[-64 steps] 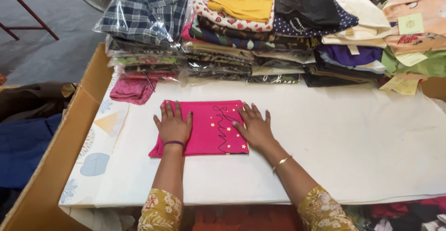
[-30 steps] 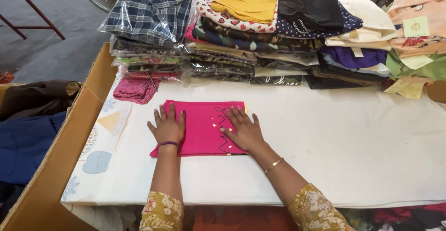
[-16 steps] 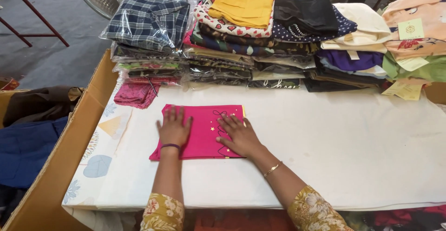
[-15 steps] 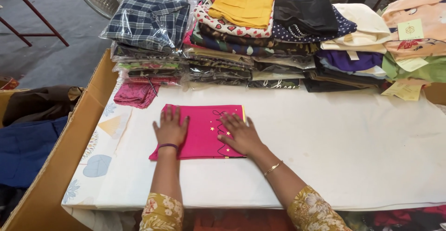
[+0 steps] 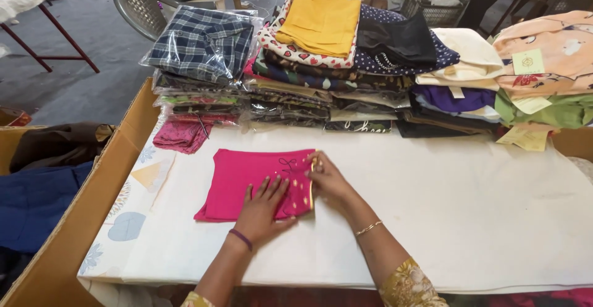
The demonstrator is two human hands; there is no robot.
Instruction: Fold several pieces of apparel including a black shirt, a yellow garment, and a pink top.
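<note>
Compared with the views from the seconds before, both hands had shifted toward the right-hand end of the folded bright-pink cloth garment with small gold dots and a thin black bow [image 5: 250,183]: the left hand [image 5: 264,213], which had rested flat near the garment's left end, now lay on its lower right part, and the right hand [image 5: 327,178] had slid off the top surface to the garment's right edge. The left hand's fingers [image 5: 272,191] were spread and pressed flat on the fabric, a purple band at the wrist; the right hand's fingers were curled at the edge and seemed to pinch it, though whether they gripped the fabric or only touched it could not be told. Judged from this, the smoothing of the flat piece looked finished and the right edge was being taken up, perhaps for another fold. The garment lay on the white sheet covering the table [image 5: 445,208], near its front left part, just in front of the stacks of folded clothes in clear bags [image 5: 204,66] and close to a darker pink patterned cloth [image 5: 180,135]. Its long axis ran roughly left to right across the table, tilted slightly, with the decorated end pointing right toward the right hand and the plain end pointing left toward the brown cardboard wall [image 5: 92,202].
</note>
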